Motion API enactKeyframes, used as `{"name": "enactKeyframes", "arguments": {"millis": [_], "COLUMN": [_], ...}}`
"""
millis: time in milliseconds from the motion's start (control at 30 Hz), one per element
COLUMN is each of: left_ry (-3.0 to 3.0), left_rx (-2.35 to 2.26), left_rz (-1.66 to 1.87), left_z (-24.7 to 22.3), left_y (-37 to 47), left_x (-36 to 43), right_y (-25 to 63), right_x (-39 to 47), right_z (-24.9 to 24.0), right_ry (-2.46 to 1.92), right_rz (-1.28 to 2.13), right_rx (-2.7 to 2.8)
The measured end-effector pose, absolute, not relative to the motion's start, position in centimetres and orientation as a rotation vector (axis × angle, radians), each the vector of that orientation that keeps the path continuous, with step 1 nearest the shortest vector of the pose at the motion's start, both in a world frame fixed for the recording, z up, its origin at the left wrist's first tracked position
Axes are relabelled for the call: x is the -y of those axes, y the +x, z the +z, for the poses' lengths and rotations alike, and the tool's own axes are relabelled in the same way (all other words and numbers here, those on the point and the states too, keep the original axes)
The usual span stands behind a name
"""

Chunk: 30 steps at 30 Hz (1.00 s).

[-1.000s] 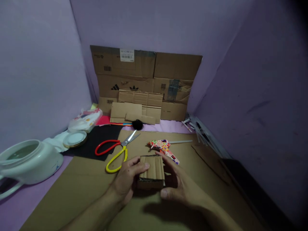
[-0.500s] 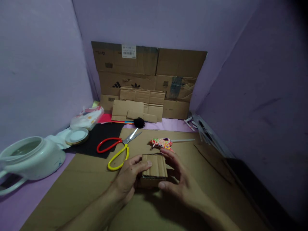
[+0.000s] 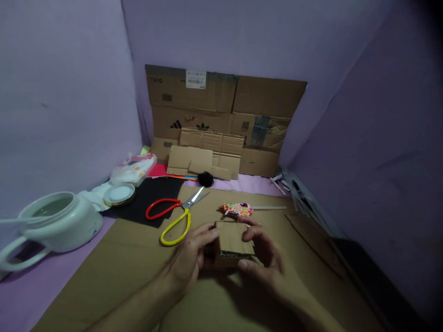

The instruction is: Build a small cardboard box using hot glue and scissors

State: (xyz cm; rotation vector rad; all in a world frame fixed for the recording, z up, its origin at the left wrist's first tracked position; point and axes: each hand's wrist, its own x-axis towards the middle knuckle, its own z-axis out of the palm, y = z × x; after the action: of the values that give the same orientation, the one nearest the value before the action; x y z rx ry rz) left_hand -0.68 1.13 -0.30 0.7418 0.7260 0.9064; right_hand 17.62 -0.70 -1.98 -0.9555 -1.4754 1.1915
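Note:
A small cardboard box (image 3: 234, 239) is held between both hands, low in the middle of the view. My left hand (image 3: 194, 251) grips its left side, with the thumb at the top edge. My right hand (image 3: 265, 253) is around the right side, one finger on the top face and the thumb by the lower front corner. Just beyond the box lies a glue gun in flowered wrapping (image 3: 238, 210), with a pale glue stick (image 3: 268, 207) out of its back. Scissors with one red and one yellow handle (image 3: 187, 205) lie spread to the left.
A white pot (image 3: 62, 223), a round lid (image 3: 119, 194) and black sheets (image 3: 148, 198) lie left. Black yarn (image 3: 205, 179) sits before upright cardboard (image 3: 194, 101). Clear sticks (image 3: 304, 196) and a dark strip (image 3: 311, 244) are right. Cardboard (image 3: 131, 263) covers the work surface.
The whole scene has shifted right in the view. A finger of my right hand has moved from the box's far edge onto its top face. The box remains between both hands.

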Motion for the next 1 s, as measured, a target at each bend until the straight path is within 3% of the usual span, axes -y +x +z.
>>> {"name": "enactKeyframes", "arguments": {"millis": [833, 1000], "left_ry": [0.597, 0.41], "left_rx": [-0.643, -0.56], "left_rz": [0.841, 0.845], "left_z": [0.2, 0.03], "left_y": [-1.17, -1.18], "left_x": [-1.39, -1.49], "right_y": [16.82, 16.86], "right_x": [0.71, 1.0], "right_z": [-2.11, -2.01], "right_ry": [-0.998, -0.939], "right_rz": [1.162, 0.836], "right_rx": [1.323, 1.518]}}
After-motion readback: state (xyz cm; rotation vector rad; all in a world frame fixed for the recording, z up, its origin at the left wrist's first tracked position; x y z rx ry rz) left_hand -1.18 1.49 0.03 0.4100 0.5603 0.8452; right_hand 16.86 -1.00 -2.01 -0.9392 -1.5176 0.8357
